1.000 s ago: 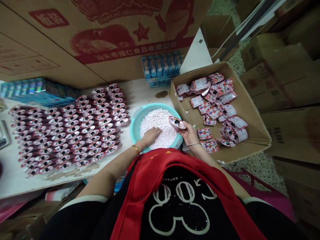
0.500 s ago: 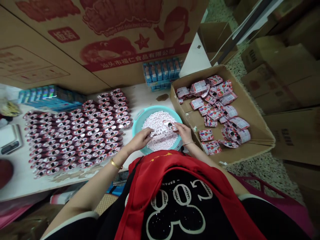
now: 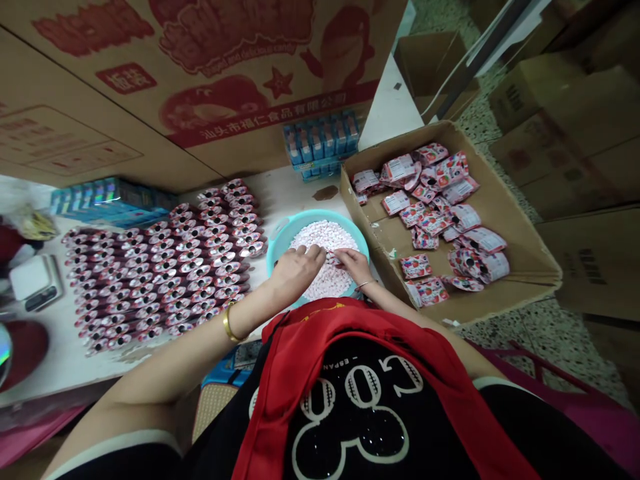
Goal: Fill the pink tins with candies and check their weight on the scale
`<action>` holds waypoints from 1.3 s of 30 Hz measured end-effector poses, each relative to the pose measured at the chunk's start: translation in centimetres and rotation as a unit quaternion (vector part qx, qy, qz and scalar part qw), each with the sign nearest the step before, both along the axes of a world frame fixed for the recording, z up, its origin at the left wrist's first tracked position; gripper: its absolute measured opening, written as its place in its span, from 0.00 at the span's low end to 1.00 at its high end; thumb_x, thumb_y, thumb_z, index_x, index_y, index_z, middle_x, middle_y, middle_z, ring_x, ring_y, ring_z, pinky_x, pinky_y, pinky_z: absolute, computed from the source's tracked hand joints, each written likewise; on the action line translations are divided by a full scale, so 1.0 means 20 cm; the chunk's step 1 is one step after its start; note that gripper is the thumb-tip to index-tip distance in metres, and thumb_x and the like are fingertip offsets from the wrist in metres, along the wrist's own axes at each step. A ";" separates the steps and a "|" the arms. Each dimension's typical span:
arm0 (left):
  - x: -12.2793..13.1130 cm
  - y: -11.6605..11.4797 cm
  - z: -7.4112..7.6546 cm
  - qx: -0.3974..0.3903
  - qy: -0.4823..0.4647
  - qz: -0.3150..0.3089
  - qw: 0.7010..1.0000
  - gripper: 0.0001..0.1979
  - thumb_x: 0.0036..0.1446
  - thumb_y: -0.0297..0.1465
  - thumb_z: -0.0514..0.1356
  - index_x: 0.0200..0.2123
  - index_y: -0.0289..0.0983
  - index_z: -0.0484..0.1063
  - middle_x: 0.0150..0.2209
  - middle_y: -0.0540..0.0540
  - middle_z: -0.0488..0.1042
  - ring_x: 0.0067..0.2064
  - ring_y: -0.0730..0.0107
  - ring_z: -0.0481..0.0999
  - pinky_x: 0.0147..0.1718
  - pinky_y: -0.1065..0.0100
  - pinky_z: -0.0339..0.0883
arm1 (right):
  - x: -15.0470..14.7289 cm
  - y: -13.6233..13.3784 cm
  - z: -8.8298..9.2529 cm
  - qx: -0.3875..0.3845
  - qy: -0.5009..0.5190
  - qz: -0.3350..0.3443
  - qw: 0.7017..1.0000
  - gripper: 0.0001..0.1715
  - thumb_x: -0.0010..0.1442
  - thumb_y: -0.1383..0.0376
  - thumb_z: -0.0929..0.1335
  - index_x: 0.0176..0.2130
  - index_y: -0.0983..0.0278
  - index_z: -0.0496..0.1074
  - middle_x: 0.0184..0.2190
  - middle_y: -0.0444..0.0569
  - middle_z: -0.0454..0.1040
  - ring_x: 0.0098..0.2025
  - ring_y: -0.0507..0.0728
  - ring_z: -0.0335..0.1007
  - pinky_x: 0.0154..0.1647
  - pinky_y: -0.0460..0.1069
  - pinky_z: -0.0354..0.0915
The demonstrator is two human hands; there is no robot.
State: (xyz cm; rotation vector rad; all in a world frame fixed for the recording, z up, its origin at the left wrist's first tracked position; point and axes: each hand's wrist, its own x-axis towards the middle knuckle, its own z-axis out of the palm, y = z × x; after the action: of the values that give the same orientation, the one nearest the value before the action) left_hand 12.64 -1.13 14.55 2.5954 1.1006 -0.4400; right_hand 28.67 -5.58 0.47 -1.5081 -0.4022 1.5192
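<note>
A teal basin (image 3: 279,235) full of small white-pink candies (image 3: 324,235) stands on the table in front of me. Over it, my right hand (image 3: 354,265) holds a small red-and-white pouch (image 3: 333,256), which is mostly hidden between my hands. My left hand (image 3: 295,270), with a gold bangle on its wrist, has its fingers bunched at the pouch's mouth. Rows of several upright pouches (image 3: 170,267) cover the table to the left of the basin.
An open cardboard box (image 3: 505,220) on the right holds several flat strawberry-print pouches (image 3: 435,207). Blue packs stand at the back (image 3: 324,139) and back left (image 3: 110,197). A large printed carton (image 3: 200,73) walls the far side. A small scale (image 3: 35,283) sits at the left edge.
My left hand lifted out of the candies and came to the pouch. My right hand brought the pouch down and left over the basin. The camera shifted slightly.
</note>
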 end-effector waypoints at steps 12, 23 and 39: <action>-0.25 -0.03 -0.33 -0.079 -0.225 0.083 0.968 0.20 0.57 0.41 0.60 0.49 0.35 0.65 0.42 0.42 0.72 0.44 0.62 0.72 0.43 0.64 0.67 | -0.11 -0.02 0.10 -0.050 0.072 0.102 0.991 0.11 0.46 0.57 0.73 0.28 0.63 0.78 0.23 0.45 0.76 0.25 0.55 0.72 0.27 0.50 0.72; -0.78 -0.02 -0.36 0.076 -0.125 0.335 0.931 0.17 0.56 0.44 0.58 0.42 0.37 0.67 0.37 0.46 0.70 0.37 0.67 0.68 0.34 0.71 0.59 | 0.66 0.07 0.20 0.109 -0.457 0.061 0.880 0.25 0.59 0.48 0.64 0.42 0.66 0.73 0.36 0.53 0.75 0.36 0.57 0.71 0.39 0.52 0.68; -0.91 -0.05 -0.73 0.113 -0.038 0.400 0.909 0.28 0.57 0.46 0.55 0.55 0.33 0.59 0.47 0.39 0.67 0.48 0.57 0.67 0.43 0.63 0.65 | 0.95 -0.24 -0.05 -0.084 -0.643 0.284 0.706 0.38 0.46 0.54 0.74 0.52 0.66 0.63 0.53 0.63 0.61 0.55 0.69 0.61 0.54 0.60 0.60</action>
State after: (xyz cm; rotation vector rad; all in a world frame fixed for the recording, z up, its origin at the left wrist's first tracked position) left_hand -5.60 -2.09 -0.07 2.0273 2.1177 -0.0124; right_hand 47.59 -10.37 -0.60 -2.5943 -1.6894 0.5898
